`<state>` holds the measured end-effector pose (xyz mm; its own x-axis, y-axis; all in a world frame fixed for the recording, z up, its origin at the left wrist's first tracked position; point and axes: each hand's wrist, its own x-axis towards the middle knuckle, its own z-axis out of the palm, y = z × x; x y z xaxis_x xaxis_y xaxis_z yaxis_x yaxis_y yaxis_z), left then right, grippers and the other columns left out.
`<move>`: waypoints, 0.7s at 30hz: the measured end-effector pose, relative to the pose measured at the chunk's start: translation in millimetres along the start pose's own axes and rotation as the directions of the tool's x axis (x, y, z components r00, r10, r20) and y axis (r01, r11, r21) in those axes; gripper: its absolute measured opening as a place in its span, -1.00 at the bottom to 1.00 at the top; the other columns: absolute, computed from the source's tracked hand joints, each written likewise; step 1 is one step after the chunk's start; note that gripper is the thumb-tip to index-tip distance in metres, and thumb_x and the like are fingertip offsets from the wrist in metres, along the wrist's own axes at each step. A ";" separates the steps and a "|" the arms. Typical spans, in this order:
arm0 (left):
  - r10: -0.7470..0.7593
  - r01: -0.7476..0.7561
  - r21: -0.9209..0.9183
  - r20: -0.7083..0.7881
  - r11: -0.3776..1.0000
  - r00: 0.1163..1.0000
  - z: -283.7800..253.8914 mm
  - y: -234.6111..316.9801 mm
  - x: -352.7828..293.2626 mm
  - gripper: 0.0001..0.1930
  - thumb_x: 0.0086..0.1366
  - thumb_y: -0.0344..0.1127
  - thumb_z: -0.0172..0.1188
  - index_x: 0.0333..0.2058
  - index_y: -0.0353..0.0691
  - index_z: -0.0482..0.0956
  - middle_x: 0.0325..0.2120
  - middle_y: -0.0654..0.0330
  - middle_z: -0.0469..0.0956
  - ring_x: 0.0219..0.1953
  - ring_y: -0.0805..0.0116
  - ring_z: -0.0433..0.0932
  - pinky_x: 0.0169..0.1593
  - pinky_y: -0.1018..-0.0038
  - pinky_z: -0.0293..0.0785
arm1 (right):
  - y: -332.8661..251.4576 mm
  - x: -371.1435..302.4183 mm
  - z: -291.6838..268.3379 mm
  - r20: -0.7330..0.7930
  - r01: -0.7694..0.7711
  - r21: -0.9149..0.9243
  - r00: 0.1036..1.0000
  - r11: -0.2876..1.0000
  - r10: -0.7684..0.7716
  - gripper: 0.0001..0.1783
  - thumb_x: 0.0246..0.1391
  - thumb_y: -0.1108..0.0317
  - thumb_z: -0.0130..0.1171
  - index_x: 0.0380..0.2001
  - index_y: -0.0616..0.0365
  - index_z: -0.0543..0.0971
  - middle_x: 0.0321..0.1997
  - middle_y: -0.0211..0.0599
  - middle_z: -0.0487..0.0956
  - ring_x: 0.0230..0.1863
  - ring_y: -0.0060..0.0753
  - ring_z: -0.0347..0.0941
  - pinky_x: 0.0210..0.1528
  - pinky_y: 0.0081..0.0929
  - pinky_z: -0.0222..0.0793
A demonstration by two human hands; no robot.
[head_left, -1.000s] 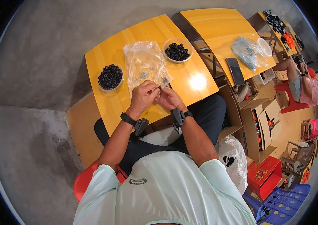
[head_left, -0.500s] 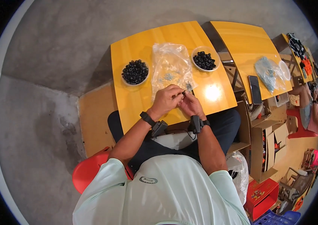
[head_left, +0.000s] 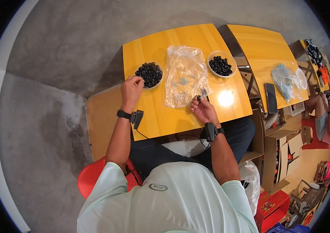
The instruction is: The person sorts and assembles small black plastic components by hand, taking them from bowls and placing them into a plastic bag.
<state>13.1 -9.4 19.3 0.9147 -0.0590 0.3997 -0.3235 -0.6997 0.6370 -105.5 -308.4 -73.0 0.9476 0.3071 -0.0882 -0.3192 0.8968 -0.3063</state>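
Observation:
My left hand (head_left: 131, 92) is at the near left edge of a round clear tub (head_left: 161, 80) heaped with small black ring-shaped parts (head_left: 149, 72). Its fingertips are pinched together; whatever they hold is too small to make out. My right hand (head_left: 205, 112) is palm up over the near part of the table, its fingers closed on a small black ring-shaped part (head_left: 198, 98). Between the tubs a crumpled clear plastic bag (head_left: 176, 64) lies flat, with small silvery pieces (head_left: 183, 81) on it. A second clear tub (head_left: 233, 70) of black parts stands at the right.
Beyond a gap on the right, another yellow table (head_left: 252, 42) bears a phone (head_left: 270, 98) and a plastic bag of bluish-grey pieces (head_left: 283, 81). Open cardboard boxes (head_left: 269, 159) and a red box (head_left: 273, 209) stand below. Another person (head_left: 326, 116) sits at far right.
My hands were together over the bag's near end. The left has moved away to the left tub; the right stays near the bag with the black part. The view has shifted slightly.

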 end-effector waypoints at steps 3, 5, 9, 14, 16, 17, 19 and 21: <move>0.022 -0.027 0.093 0.062 0.995 0.998 -2.8 -6.9 13.6 -0.90 0.12 -0.38 0.28 -0.40 -0.27 0.66 -0.45 0.08 0.62 -0.42 0.15 0.61 -0.32 0.35 0.51 | -0.1 -0.3 1.2 -0.005 -0.003 0.000 1.000 1.000 0.003 -0.75 0.29 0.19 0.08 -0.22 0.17 0.49 -0.36 -0.43 0.41 -0.32 -0.49 0.34 -0.14 -0.47 0.31; 0.013 -0.027 0.119 0.115 0.992 0.993 -1.9 -7.5 20.3 -0.90 0.12 -0.37 0.28 -0.39 -0.27 0.66 -0.44 0.08 0.62 -0.40 0.15 0.62 -0.30 0.33 0.52 | 0.6 -0.5 2.7 -0.012 -0.001 -0.008 1.000 1.000 0.001 -0.75 0.29 0.18 0.09 -0.21 0.17 0.49 -0.36 -0.43 0.40 -0.32 -0.49 0.33 -0.14 -0.47 0.31; -0.020 -0.019 0.166 0.226 0.986 0.974 2.0 0.5 31.5 -0.85 0.10 -0.39 0.28 -0.32 -0.24 0.68 -0.40 0.04 0.64 -0.33 0.10 0.64 -0.24 0.29 0.54 | 0.2 -1.6 2.2 -0.022 -0.001 0.000 1.000 1.000 0.001 -0.75 0.29 0.18 0.09 -0.21 0.17 0.49 -0.36 -0.43 0.40 -0.32 -0.48 0.33 -0.14 -0.46 0.31; -0.038 -0.050 0.269 0.314 0.962 0.949 9.4 -11.0 39.2 -0.77 0.09 -0.37 0.32 -0.23 -0.21 0.70 -0.37 0.02 0.67 -0.30 0.13 0.66 -0.18 0.29 0.56 | 0.5 -0.3 -0.3 -0.020 -0.004 0.003 1.000 1.000 0.004 -0.75 0.29 0.18 0.09 -0.22 0.17 0.50 -0.36 -0.43 0.41 -0.32 -0.49 0.33 -0.15 -0.47 0.30; -0.027 -0.105 0.351 0.352 0.931 0.936 10.8 -14.3 39.2 -0.76 0.10 -0.36 0.30 -0.21 -0.17 0.71 -0.33 0.00 0.67 -0.23 0.05 0.65 -0.12 0.23 0.56 | 1.0 0.1 -0.2 -0.022 -0.007 0.013 1.000 1.000 0.007 -0.75 0.29 0.18 0.09 -0.22 0.17 0.50 -0.36 -0.43 0.41 -0.32 -0.49 0.32 -0.15 -0.47 0.30; -0.030 -0.103 0.351 0.353 0.931 0.935 10.4 -16.4 38.5 -0.76 0.10 -0.36 0.30 -0.21 -0.17 0.71 -0.33 0.00 0.67 -0.23 0.05 0.65 -0.12 0.23 0.56 | 2.0 1.1 -0.1 -0.018 -0.004 0.008 1.000 1.000 0.004 -0.75 0.29 0.19 0.09 -0.22 0.17 0.51 -0.36 -0.43 0.41 -0.32 -0.49 0.32 -0.15 -0.47 0.30; -0.024 -0.126 0.383 0.365 0.915 0.931 12.7 -10.7 40.0 -0.77 0.12 -0.35 0.28 -0.21 -0.14 0.71 -0.31 0.00 0.66 -0.21 -0.01 0.64 -0.08 0.19 0.54 | 0.0 -0.4 -0.2 -0.022 0.013 -0.004 1.000 1.000 -0.013 -0.75 0.29 0.19 0.09 -0.22 0.17 0.51 -0.37 -0.43 0.42 -0.32 -0.49 0.32 -0.15 -0.47 0.30; -0.011 -0.162 0.412 0.386 0.897 0.922 13.1 -4.1 42.6 -0.77 0.12 -0.36 0.27 -0.21 -0.14 0.71 -0.31 0.00 0.66 -0.20 -0.01 0.63 -0.07 0.18 0.54 | -0.9 -1.3 0.4 -0.018 0.000 0.014 1.000 1.000 0.001 -0.76 0.29 0.20 0.08 -0.22 0.16 0.51 -0.36 -0.42 0.42 -0.31 -0.48 0.32 -0.15 -0.47 0.30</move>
<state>56.5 -18.3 25.1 0.9408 -0.3216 0.1070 -0.3382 -0.9113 0.2350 -106.5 -309.5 -72.2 0.9475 0.3018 -0.1052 -0.3196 0.9011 -0.2931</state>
